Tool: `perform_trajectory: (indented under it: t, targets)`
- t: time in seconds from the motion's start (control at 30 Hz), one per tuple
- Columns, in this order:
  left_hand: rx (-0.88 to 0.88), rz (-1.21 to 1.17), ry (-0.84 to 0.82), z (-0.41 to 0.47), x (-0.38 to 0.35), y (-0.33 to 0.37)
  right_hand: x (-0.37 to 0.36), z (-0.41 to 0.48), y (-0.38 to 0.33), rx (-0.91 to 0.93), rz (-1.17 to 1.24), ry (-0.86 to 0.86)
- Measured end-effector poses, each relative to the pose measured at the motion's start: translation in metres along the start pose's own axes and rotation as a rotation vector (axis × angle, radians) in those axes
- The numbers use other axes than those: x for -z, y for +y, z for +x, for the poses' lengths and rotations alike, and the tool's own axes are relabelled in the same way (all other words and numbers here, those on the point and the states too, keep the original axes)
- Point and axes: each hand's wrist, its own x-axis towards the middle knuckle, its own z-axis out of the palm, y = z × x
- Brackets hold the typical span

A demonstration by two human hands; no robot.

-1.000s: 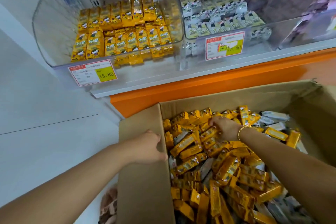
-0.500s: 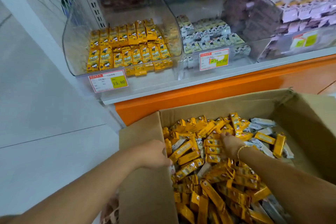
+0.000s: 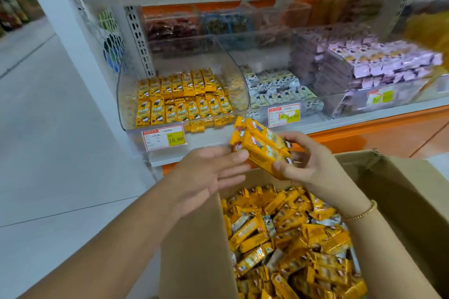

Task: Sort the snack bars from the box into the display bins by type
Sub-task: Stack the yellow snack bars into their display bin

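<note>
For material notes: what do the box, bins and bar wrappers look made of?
Box: matte brown cardboard, creased flaps. Bins: clear glossy plastic, probably rigid; contents show through. Bar wrappers: likely shiny plastic or foil film; they glint and crinkle.

The price tag on the yellow-bar bin reads 15.80. The neighbouring price tag is too blurred to read.

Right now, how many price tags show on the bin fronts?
3: left tag on yellow-bar bin, middle tag on white-bar bin, right tag on purple-pack bin. Others may be out of frame.
</note>
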Motion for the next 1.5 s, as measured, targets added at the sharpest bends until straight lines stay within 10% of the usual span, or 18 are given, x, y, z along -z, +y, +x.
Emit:
perform_trajectory:
  t: [0.3,0.47,0.87,1.13,1.5]
  targets:
    - [-0.333,-0.163,0.299,-0.008,0.049,0.055,-0.050,0.063,-0.094,0.301,-0.445,-0.059]
    - [-0.407,1.247,0.810,-0.014,0.091,0.047,-0.075,0.142,-0.109,0.074,-0.760,-0.040]
    - [-0.338,1.509,0.686,-0.015,0.098,0.047,-0.151,0.200,-0.107,-0.189,-0.669,-0.350]
    - [-0.616,1.274,0.569,-0.014,0.072,0.019,-0.093,0.150,-0.094,0.102,-0.444,0.040]
    - [-0.058,1.553,-0.048,0.014,0.037,-0.097,0.011,0.039,0.109,-0.275,-0.839,-0.541]
